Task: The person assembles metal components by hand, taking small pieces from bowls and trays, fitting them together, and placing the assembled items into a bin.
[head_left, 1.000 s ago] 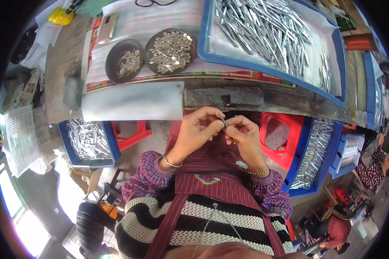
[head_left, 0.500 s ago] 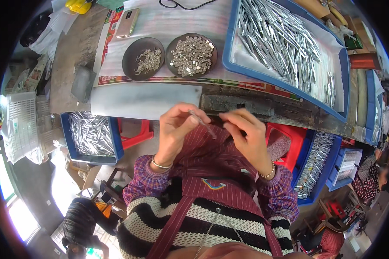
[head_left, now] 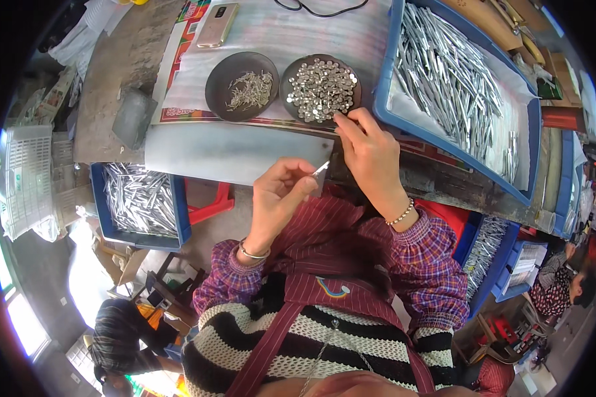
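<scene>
Holding a thin metal piece [head_left: 320, 168] up in front of the chest, the left hand [head_left: 281, 192] is pinching it between thumb and finger, with the shiny tip sticking up toward the counter [head_left: 232, 153]; the right hand [head_left: 371, 152] is reaching over the counter edge, its fingertips [head_left: 341, 120] touching the rim of the bowl of small round silver bits [head_left: 320, 88], fingers close together as if picking one; I cannot tell if a bit is already between them. Just beside that bowl is sitting another dark bowl [head_left: 242, 86] with thin bent metal bits inside; a phone [head_left: 217, 25] is lying farther back; a big blue tray [head_left: 457, 99] full of long silver sticks is sitting to the right; a smaller blue bin [head_left: 139, 202] of the same sticks is sitting lower down on the left, below the counter.

To do this bit well, I think the right hand should be taking only one round bit, gripping it by its edge, not scooping many; the left hand should be keeping the thin piece steady and pointing up, close to the bowl, so the two parts are meeting without a long trip; going slowly is helping, since the bits are tiny and slippery and could be dropping into the lap.
</scene>
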Tool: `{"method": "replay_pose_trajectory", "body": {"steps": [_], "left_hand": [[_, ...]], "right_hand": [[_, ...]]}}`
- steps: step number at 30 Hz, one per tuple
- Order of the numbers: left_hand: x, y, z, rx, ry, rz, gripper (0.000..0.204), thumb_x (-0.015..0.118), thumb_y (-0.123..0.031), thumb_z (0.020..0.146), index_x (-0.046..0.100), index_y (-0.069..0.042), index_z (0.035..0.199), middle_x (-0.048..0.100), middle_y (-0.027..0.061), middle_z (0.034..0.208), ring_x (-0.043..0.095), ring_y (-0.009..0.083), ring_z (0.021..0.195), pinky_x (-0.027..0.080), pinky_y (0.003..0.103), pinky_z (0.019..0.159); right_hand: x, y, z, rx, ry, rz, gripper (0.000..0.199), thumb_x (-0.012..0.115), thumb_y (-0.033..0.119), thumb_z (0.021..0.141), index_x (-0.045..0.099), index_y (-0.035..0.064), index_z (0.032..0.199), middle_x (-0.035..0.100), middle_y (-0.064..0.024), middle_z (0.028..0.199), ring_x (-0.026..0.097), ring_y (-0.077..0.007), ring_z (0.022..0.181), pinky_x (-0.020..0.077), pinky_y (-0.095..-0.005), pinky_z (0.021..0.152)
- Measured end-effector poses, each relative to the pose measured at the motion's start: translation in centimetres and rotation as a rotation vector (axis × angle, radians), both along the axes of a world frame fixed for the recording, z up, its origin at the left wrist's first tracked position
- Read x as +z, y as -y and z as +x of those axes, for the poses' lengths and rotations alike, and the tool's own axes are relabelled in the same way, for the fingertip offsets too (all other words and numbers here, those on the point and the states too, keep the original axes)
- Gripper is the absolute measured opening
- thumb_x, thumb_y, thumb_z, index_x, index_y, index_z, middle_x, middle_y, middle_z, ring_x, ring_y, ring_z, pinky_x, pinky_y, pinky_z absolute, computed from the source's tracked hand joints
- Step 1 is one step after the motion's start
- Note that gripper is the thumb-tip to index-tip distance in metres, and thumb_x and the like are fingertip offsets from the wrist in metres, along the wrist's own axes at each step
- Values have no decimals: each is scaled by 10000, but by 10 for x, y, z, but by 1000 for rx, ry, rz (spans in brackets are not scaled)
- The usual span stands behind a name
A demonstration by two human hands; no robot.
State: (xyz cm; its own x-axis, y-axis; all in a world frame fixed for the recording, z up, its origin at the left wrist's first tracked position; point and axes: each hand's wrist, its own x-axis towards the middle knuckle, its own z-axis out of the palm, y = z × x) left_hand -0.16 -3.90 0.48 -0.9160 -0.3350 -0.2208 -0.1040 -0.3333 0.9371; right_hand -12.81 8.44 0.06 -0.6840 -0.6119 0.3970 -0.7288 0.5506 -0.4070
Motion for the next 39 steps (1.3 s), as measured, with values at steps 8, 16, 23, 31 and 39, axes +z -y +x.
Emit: {"method": "replay_pose_trajectory", "body": {"steps": [8,16,23,31,39], "left_hand": [[-4,1,-2,6,-9,-45,154,577,-22,840,547,15,986,605,72,790,533,70,632,417,169,537],[0,-17,-19,74,-93,-15,197,537,-17,864,515,11,1058,600,63,853,536,70,646,420,178,551],[2,-44,-29,78,-223,42,176,538,-17,868,531,15,1041,592,56,848,510,54,680,410,171,565],[-1,-56,-23,28,-174,-79,166,530,44,847,556,26,1010,586,36,888,543,66,803,449,196,707],[-8,-61,-29,-84,-157,-134,162,545,17,842,572,20,1002,594,36,885,548,68,789,454,198,689]], "right_hand": [[5,6,-2,-1,38,-84,146,601,28,742,572,55,882,529,-47,856,580,-250,573,469,-335,497],[31,-25,32,53,767,-505,80,616,-63,750,615,-20,817,602,-62,790,582,-108,607,446,-206,494],[22,-41,71,54,1282,-687,91,627,-44,769,630,-75,854,601,-69,805,563,-91,630,464,-193,550],[17,-45,88,52,1063,-658,111,609,-70,778,631,-81,886,580,-58,765,545,-94,640,437,-193,557],[10,-60,81,48,996,-563,112,634,-24,764,626,-74,863,605,-79,774,569,-105,672,451,-213,585]]}}
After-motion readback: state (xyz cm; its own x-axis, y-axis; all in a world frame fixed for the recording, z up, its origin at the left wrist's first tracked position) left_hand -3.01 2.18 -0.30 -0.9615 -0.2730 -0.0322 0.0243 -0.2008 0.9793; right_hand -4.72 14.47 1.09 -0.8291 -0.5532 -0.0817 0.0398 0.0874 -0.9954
